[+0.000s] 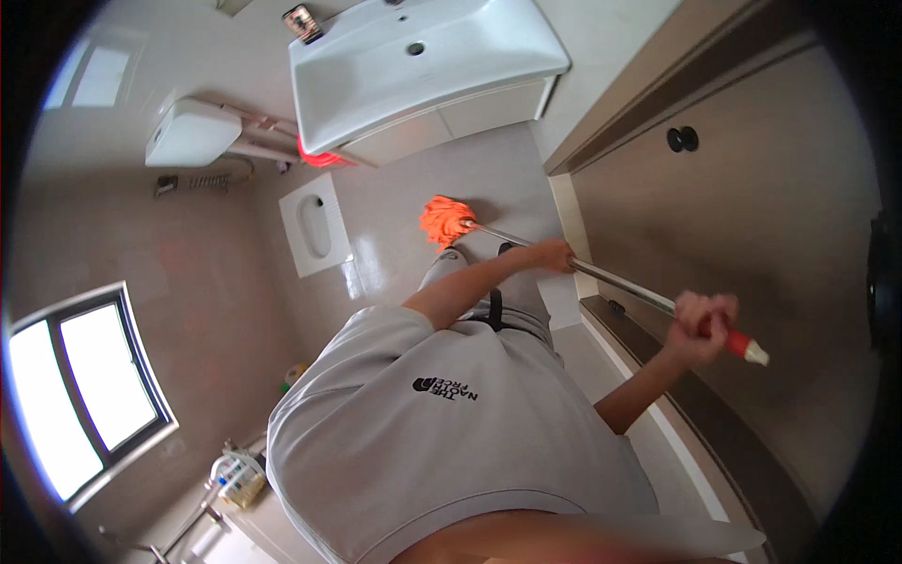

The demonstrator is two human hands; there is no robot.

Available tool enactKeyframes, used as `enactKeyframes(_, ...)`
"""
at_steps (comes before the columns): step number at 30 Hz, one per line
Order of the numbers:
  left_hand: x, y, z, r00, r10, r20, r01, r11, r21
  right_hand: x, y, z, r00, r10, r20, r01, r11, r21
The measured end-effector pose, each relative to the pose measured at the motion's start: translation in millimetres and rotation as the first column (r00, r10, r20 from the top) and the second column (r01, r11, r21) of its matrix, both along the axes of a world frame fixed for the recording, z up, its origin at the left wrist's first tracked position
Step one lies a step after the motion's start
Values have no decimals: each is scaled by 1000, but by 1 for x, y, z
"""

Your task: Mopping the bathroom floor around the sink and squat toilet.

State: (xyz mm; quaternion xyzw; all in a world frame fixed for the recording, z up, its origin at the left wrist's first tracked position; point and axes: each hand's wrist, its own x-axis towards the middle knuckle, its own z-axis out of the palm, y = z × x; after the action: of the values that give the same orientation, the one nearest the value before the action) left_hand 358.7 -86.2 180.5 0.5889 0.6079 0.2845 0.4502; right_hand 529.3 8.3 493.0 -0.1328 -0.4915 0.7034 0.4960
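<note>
Mop head [445, 222] on floor [395, 216] | left hand [552, 256] gripping pole [620, 282] | right hand [703, 326] clenched around red grip [738, 342]

Ahead of me, white washbasin [366, 85] over pale cabinet [489, 108]. Under me, grey floor [390, 179], glossy, light glinting near white squat toilet [331, 211] on my left; white cistern [193, 132] beyond it. Left wall [211, 273] brownish, with soft sheen. Dark-framed window [108, 367] at my left, panes glaring white. To my right, broad brown door [752, 197] with black round knob [691, 138]. Light strongest on window side.
</note>
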Motion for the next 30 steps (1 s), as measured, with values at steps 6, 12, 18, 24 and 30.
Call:
enactKeyframes(6, 84, 96, 42, 987, -157, -25, 156, 987, -24, 49, 20, 24, 666, -742, 81, 715, 665, 216)
enactKeyframes(12, 67, 65, 9, 998, -50, -39, 49, 998, -26, 24, 15, 11, 627, -772, 107, 747, 634, 201)
enactKeyframes(18, -47, -79, -92, 961, 236, -143, -262, 943, -204, -93, -31, -108, 907, -375, 190, 383, 924, -5)
enactKeyframes(24, -140, -330, -182, 514, 830, -219, -845, 445, -297, -247, -213, -219, 853, 430, 296, -324, 881, -344)
enactKeyframes(30, -117, -524, -181, -63, 959, -277, -992, -91, -91, -295, -390, -212, 315, 865, 389, -916, 384, -112)
